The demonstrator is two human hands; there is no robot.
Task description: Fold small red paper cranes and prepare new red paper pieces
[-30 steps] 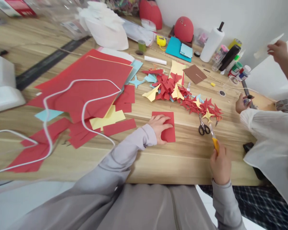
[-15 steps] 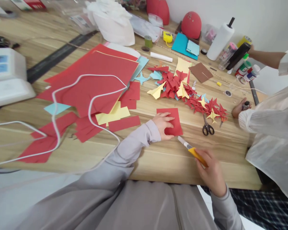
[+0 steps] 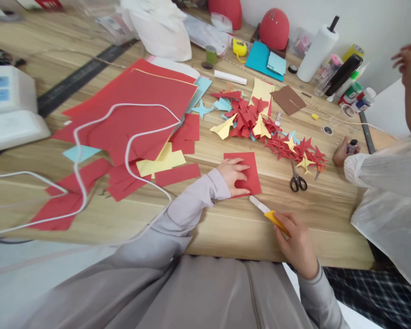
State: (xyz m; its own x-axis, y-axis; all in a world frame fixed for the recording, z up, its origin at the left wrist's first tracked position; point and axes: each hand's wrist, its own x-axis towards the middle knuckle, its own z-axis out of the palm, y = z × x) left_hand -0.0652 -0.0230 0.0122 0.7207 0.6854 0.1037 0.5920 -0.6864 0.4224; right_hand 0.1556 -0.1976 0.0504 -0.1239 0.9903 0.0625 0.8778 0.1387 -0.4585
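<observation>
My left hand (image 3: 233, 177) lies with fingers spread on a red paper square (image 3: 251, 171), pressing it on the wooden table. My right hand (image 3: 297, 242) is closed round the yellow handle of a utility knife (image 3: 274, 219). The knife's pale blade points up and left, its tip just below the lower edge of the red paper. Beyond the paper is a heap of folded red paper stars (image 3: 246, 119), with a few yellow and blue ones among them. Black-handled scissors (image 3: 297, 182) lie to the right, their blades partly under the heap.
Large red sheets (image 3: 133, 109) and cut strips (image 3: 177, 174) lie at left, crossed by a white cable (image 3: 127, 153). On the right, a co-worker's hand (image 3: 344, 151) holds a small dark bottle. Bottles and a yellow tape measure (image 3: 239, 47) stand along the back.
My right hand has shifted the knife slightly left, along the paper's lower edge. The co-worker's far hand has lifted away from the black bottle. My left hand stays on the paper.
</observation>
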